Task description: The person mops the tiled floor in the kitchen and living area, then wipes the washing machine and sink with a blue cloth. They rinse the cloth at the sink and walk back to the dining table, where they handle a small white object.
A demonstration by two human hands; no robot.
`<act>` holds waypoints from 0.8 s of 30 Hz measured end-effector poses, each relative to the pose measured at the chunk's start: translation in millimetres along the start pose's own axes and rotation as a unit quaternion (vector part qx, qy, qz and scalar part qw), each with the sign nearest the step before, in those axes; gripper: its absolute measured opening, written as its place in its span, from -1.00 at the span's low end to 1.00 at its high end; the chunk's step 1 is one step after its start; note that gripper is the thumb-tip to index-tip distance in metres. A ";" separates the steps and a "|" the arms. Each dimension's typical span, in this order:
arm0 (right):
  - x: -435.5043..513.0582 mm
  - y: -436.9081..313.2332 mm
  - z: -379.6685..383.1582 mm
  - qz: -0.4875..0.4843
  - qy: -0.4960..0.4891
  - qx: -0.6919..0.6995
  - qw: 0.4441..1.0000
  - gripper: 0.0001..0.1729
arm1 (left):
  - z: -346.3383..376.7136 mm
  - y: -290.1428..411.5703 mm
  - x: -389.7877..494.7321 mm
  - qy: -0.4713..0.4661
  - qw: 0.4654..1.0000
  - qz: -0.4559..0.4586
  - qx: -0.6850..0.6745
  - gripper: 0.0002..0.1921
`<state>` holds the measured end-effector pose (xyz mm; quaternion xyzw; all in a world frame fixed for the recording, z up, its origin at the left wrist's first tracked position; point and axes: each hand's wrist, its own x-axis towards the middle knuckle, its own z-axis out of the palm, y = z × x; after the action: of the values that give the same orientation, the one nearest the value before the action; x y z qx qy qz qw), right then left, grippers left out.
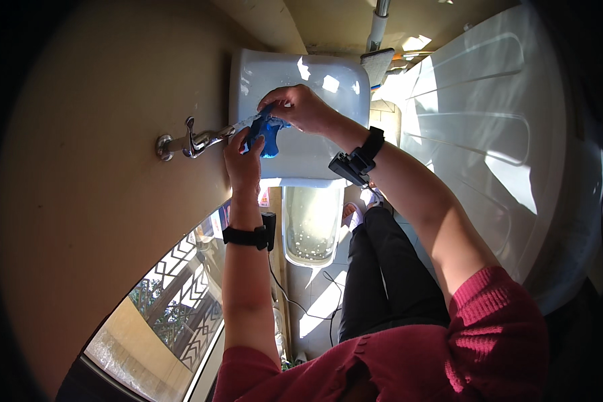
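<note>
Both of my hands hold a wet blue cloth (269, 143) over a white sink basin (311, 161). My left hand (243, 158) pinches its lower left side close to the tap spout. Higher up, my right hand (291, 105) grips the cloth's top edge between thumb and fingers. A chrome wall tap (196, 143) points at the cloth, and water runs from its spout onto it. Part of the cloth hangs down below my fingers; what exact item it is cannot be told.
Below the sink stands a tub of cloudy water (309, 226) with bubbles. A large white plastic panel (472, 125) rises at the right. Behind the basin leans a flat mop head (377, 65). A cable (301, 306) trails over the tiled floor. A window (176, 301) is at lower left.
</note>
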<state>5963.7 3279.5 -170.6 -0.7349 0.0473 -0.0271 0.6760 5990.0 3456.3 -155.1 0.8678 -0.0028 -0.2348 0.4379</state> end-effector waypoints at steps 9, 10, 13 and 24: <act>-3.8 1.7 24.5 0.021 -0.044 0.236 0.971 -0.77 | 10.0 23.5 -8.0 0.040 0.984 0.160 -0.065 -0.80; -5.8 3.6 23.1 0.026 -0.042 0.242 0.969 -0.76 | 11.4 23.6 -8.9 0.055 0.983 0.148 -0.095 -0.81; -12.0 9.2 17.0 0.061 -0.066 0.129 0.988 -0.76 | 17.1 23.8 -9.3 0.105 0.971 0.123 -0.174 -0.81; -30.0 65.3 -40.0 0.097 -0.089 -0.194 0.972 -0.62 | -2.7 28.5 -20.1 0.175 0.894 0.002 -0.412 -0.78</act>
<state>5927.7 3237.7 -231.5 -0.8432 0.0627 0.1137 0.5217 5978.9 3445.0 -123.9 0.6368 0.1696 -0.0581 0.7499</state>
